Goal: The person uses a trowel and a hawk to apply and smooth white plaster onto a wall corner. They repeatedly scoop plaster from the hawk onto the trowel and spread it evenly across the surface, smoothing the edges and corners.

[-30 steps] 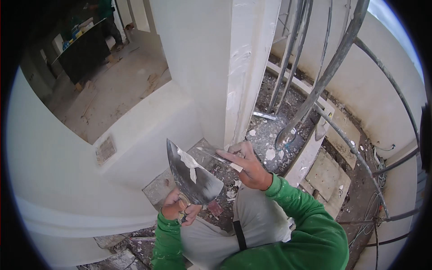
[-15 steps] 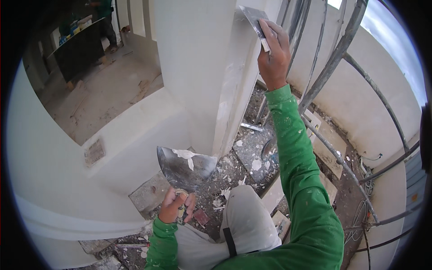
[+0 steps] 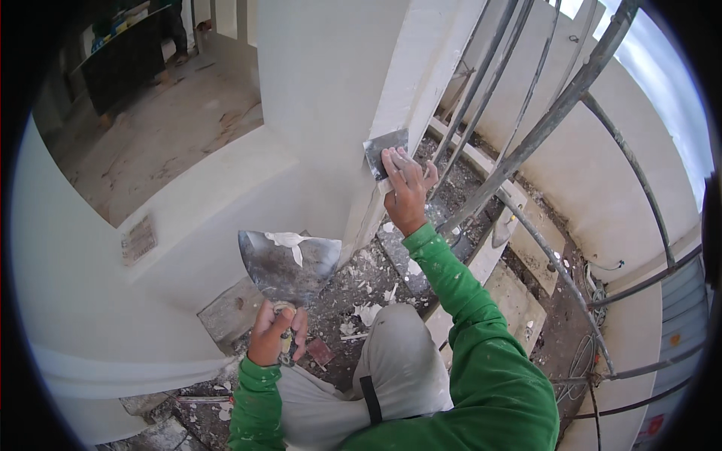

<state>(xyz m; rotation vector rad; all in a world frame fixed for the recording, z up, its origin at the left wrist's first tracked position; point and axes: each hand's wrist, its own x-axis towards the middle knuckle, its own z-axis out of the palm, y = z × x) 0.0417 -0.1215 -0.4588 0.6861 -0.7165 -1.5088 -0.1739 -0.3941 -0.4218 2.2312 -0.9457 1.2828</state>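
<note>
I have the right hand (image 3: 406, 186) grasping a small, flat, grey metal scraper (image 3: 384, 153), fingers laid over its back, its blade apparently against the white wall corner (image 3: 421, 71). The left hand (image 3: 275, 332) curls its fingers round the handle of a wide, fan-shaped, dark metal trowel (image 3: 292, 272), which carries a smear of white paste (image 3: 284, 240). I judge the step in hand to be smoothing that corner; the next move calls for a steady, shallow blade angle. The slanted grey metal pole (image 3: 555, 111) to the right limits any wide swing, and white flakes (image 3: 367, 313) litter the ground below.
</note>
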